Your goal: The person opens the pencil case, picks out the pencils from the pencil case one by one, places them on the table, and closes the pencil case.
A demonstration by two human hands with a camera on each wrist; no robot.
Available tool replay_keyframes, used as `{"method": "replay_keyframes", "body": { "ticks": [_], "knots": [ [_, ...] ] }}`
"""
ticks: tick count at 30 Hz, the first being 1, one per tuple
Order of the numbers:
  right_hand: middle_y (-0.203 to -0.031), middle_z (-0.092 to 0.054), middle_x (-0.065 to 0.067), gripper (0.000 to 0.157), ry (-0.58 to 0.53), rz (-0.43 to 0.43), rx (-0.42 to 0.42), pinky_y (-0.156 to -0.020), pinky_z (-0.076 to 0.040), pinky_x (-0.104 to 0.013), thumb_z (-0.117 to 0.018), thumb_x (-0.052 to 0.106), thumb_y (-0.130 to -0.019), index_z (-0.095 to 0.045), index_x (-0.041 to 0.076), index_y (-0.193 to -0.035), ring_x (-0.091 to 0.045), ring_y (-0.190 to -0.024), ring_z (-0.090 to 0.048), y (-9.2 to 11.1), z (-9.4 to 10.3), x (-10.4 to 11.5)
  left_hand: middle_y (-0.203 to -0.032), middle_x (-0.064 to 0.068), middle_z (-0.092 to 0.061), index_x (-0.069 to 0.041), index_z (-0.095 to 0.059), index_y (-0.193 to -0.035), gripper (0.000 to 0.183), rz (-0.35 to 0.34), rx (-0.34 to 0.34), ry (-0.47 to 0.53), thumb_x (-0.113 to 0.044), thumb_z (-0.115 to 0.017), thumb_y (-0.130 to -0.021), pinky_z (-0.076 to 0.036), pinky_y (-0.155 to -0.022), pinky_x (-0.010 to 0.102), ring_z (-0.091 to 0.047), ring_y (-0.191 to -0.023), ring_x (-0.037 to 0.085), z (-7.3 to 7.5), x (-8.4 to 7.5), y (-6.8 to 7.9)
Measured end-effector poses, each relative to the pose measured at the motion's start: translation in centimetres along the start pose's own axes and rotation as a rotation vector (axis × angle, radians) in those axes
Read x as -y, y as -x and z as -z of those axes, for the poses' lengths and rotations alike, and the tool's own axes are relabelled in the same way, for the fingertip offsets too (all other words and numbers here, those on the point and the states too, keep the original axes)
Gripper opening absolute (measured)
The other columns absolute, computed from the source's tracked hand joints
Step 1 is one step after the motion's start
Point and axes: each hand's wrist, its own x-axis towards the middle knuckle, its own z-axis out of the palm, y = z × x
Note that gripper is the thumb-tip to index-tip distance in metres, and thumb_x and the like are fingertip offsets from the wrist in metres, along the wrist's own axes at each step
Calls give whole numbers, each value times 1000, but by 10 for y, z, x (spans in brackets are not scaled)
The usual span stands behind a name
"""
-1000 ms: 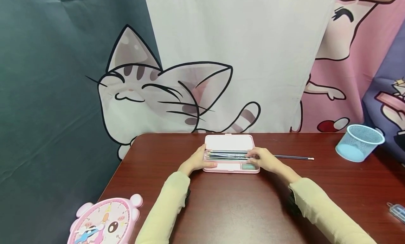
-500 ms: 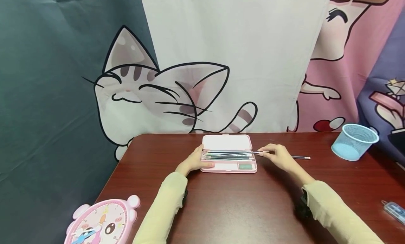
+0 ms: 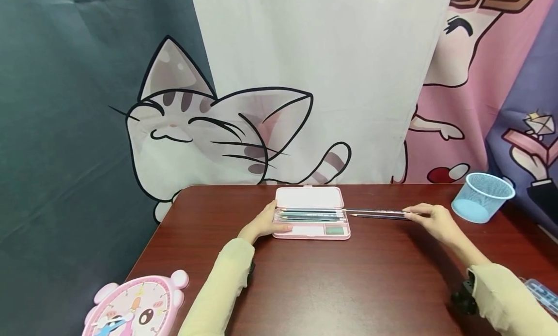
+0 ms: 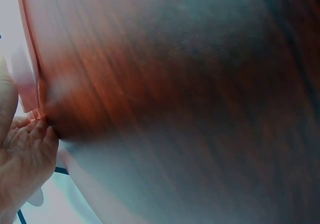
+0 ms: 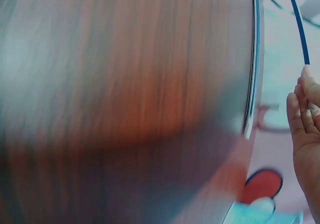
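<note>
An open pink pencil case [image 3: 312, 232] lies on the table in the head view, its white lid tilted back. Several dark pencils [image 3: 309, 215] fill its long compartment, and a grey-green block [image 3: 334, 230] sits in the small front one. My left hand [image 3: 263, 223] grips the case's left end, thumb over the front rim; in the left wrist view my fingers [image 4: 30, 139] are at its edge. Right of the case, my right hand [image 3: 431, 220] pinches one end of a pencil [image 5: 299, 24], which points left. A second pencil [image 5: 254, 59] lies on the table just below it.
A light blue mesh pen holder [image 3: 481, 200] stands at the back right. A pink clock [image 3: 135, 307] lies at the front left. A small translucent blue item [image 3: 542, 293] is at the right, partly behind the sleeve. A printed curtain hangs behind the table.
My right hand has drawn a pencil out of the case and moved right with it. My left hand has stayed on the case. The view has shifted slightly.
</note>
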Motion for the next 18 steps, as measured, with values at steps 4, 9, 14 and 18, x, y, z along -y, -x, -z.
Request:
{"method": "replay_keyframes", "body": {
  "ticks": [4, 9, 14, 18],
  "knots": [
    [-76, -67, 10, 14, -8, -33, -5, -63, -35, -4, -73, 7, -75, -71, 2, -87, 19, -73, -47, 11, 13, -17, -148, 18, -22, 0, -12, -145, 102, 14, 0, 4, -39, -73, -74, -26, -110, 42, -29, -134, 28, 0, 1, -1],
    [-74, -64, 18, 15, 10, -25, 8, -61, -35, -5, -75, 7, -72, -70, 1, -85, 17, -69, -47, 18, 11, -33, -148, 19, -22, 2, -12, -145, 102, 9, 8, 10, -38, -73, -74, -26, -110, 43, -28, -134, 29, 2, 1, 1],
    [-71, -66, 1, 14, 107, 66, 0, -58, -34, -8, -76, 2, -67, -70, 4, -79, 10, -65, -46, 14, 3, -38, -148, 19, -22, 2, -13, -144, 101, 13, 5, 15, -36, -74, -73, -26, -110, 42, -29, -134, 29, 3, -1, 2],
    [-72, -64, -5, 15, 195, 89, 18, -58, -37, -13, -76, 0, -65, -70, 5, -76, 4, -65, -48, 8, 1, -36, -148, 19, -22, 1, -13, -145, 101, 11, 9, 2, -37, -73, -74, -26, -110, 42, -29, -134, 28, 2, -1, 1]
  ]
}}
